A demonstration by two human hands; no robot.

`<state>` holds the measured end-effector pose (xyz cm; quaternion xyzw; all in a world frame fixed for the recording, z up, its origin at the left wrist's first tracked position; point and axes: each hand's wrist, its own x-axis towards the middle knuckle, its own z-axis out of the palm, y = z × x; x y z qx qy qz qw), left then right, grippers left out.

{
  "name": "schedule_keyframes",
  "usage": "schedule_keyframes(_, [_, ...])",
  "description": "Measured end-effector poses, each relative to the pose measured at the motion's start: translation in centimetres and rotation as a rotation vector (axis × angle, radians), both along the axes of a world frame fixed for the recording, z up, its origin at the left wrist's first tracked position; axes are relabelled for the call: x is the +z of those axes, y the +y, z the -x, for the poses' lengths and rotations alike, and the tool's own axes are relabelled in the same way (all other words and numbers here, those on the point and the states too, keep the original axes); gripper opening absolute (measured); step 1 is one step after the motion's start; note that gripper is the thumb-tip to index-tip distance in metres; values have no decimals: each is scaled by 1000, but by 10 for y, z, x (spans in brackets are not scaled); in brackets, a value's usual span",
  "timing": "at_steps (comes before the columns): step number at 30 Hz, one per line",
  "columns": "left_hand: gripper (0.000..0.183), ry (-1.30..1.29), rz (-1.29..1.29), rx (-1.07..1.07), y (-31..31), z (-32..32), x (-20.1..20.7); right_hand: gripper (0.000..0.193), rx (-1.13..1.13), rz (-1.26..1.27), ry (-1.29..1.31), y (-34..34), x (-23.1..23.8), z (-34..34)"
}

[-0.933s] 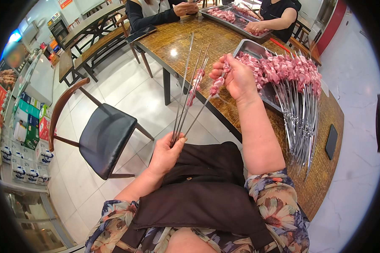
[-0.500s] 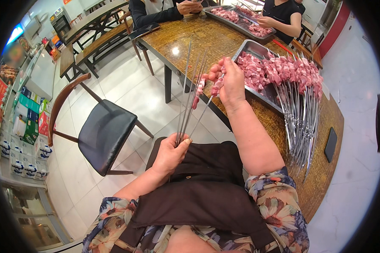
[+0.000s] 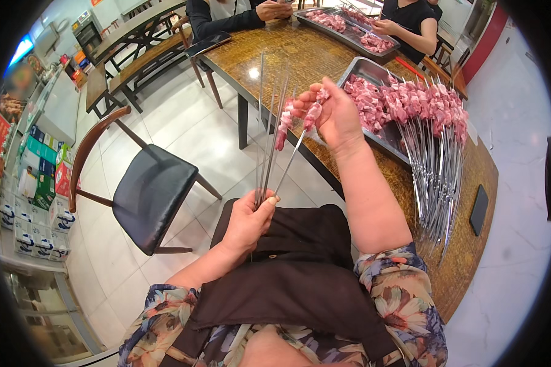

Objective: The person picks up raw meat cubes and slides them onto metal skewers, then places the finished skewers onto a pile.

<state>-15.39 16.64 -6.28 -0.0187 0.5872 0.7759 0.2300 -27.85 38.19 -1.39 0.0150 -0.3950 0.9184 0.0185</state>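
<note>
My left hand (image 3: 250, 221) is closed around the lower ends of several thin metal skewers (image 3: 266, 159), which fan upward over my lap. One of them carries chunks of raw pink meat (image 3: 284, 126). Another skewer leans right, with raw meat pieces (image 3: 313, 116) on its upper part. My right hand (image 3: 340, 119) curls around those pieces near the tip, its fingertips partly hidden behind them. Right beside it on the table is a metal tray (image 3: 373, 63) with loose cut meat (image 3: 364, 101). Finished-looking meat skewers (image 3: 425, 110) lie piled across it, handles toward me.
A dark phone (image 3: 479, 210) lies on the wooden table (image 3: 251, 46) at the right. Across it, another person's hands (image 3: 386, 27) work by a second meat tray (image 3: 343, 37); a further person holds a phone. A black-seated chair (image 3: 156, 189) stands to my left.
My right hand has opened somewhat and turned, its fingers loosening around the meat on the leaning skewer. The skewers in my left hand have shifted slightly left.
</note>
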Motion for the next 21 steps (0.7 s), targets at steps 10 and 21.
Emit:
schedule_keyframes(10, [14, 106, 65, -36, -7, 3, -8, 23, -10, 114, 11, 17, -2, 2])
schedule_keyframes(21, [13, 112, 141, -30, -4, 1, -3, 27, -155, -58, 22, 1, -5, -2])
